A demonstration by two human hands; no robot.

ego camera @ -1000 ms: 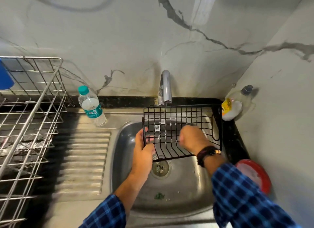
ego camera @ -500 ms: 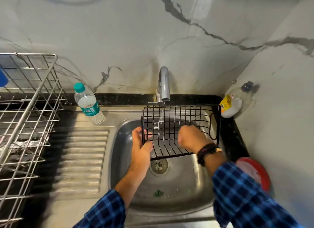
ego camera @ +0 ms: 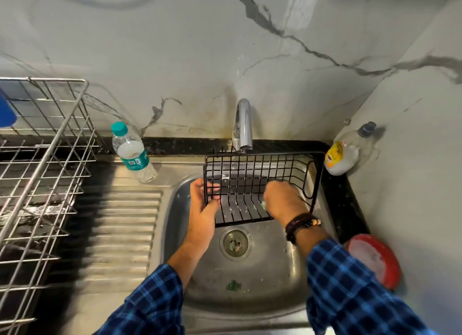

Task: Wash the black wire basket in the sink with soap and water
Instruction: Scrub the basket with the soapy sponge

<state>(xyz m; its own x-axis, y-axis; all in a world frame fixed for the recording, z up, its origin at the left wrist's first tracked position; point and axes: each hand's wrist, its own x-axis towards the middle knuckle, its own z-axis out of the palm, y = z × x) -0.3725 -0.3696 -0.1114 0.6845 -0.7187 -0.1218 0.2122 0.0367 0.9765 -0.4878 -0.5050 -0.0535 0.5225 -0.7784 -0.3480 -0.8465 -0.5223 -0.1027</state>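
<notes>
Now the black wire basket (ego camera: 252,182) is held over the sink (ego camera: 265,279), just below the faucet (ego camera: 243,124), with its long axis running left to right. The left hand (ego camera: 202,209) grips the left end wall, fingers hooked round the wires. The right hand (ego camera: 282,199) is inside, low near the basket floor, curled on a small green pad (ego camera: 263,204) that is mostly hidden. The basket holds nothing else. A green scrap (ego camera: 233,285) lies in the sink.

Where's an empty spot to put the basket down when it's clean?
The ribbed drainboard is bare, between the wire rack, the water bottle and the sink. The sink's front floor, nearer than the drain, is mostly open. The narrow right ledge is crowded by the soap bottle and red dish.
</notes>
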